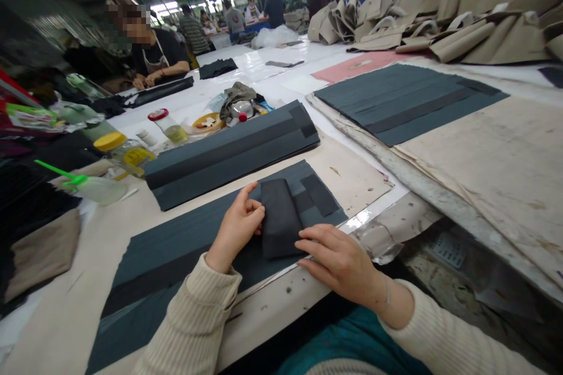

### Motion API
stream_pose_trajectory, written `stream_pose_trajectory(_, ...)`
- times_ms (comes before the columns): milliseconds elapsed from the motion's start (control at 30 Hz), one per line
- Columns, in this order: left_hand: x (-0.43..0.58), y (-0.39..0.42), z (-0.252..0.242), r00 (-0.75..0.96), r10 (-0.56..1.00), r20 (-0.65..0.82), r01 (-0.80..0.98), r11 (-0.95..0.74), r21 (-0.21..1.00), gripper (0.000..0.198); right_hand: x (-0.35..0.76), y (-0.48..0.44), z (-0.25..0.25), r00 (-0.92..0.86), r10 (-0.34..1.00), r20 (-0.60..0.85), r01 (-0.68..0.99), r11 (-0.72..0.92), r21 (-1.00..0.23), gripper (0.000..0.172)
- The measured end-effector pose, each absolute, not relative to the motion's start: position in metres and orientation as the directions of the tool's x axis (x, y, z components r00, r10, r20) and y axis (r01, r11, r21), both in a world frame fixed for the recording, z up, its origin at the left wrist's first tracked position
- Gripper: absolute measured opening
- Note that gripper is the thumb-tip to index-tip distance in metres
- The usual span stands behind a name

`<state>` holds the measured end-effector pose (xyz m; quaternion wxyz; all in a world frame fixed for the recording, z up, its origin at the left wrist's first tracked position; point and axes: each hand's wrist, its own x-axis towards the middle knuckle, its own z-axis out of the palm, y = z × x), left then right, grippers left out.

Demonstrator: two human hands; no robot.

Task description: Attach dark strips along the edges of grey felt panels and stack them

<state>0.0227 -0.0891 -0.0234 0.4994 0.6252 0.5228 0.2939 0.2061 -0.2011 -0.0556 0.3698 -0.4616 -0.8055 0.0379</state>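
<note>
A folded black piece of fabric or leather point(280, 220) stands slightly raised over dark blue-green sheets point(176, 246) with black strips on them. With thumb and bent fingers, my left hand point(237, 220) pinches its left edge, the index finger pointing up. My right hand point(336, 258) is at the lower right edge of the piece; its fingers are stretched and apart, the tips touching or nearly touching that edge. Just beyond lies a folded stack of the same dark sheets point(233, 158). Whether the black piece is a pocket or a flap I cannot tell.
To the left are a green-tipped squeeze bottle point(99, 187), a yellow-lidded jar point(127, 151) and a red-lidded jar point(169, 128). More dark sheets point(404, 96) lie on a board at right, before a heap of beige bag parts point(440, 6). A co-worker point(153, 53) works across the table.
</note>
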Motion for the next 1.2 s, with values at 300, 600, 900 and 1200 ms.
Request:
stream_pose_trajectory(300,0.023,-0.093,-0.015,0.408,0.898,-0.162,0.050,0.155,0.987,0.067,0.206,-0.202,-0.057,-0.300,0.768,0.566,0.719,0.571,-0.395,0.029)
stream_pose_trajectory(600,0.027,-0.097,-0.018,0.430,0.886,-0.171,0.045,0.169,0.985,0.066,0.206,-0.202,-0.054,-0.257,0.759,0.599,0.735,0.556,-0.388,0.030)
stream_pose_trajectory(900,0.036,-0.103,-0.023,0.447,0.868,-0.218,0.057,0.215,0.975,0.068,0.207,-0.202,-0.059,-0.228,0.805,0.548,0.737,0.510,-0.443,0.041)
stream_pose_trajectory(1200,0.036,-0.101,-0.030,0.420,0.878,-0.231,0.089,0.214,0.973,0.061,0.206,-0.200,-0.056,-0.276,0.814,0.510,0.749,0.515,-0.416,0.030)
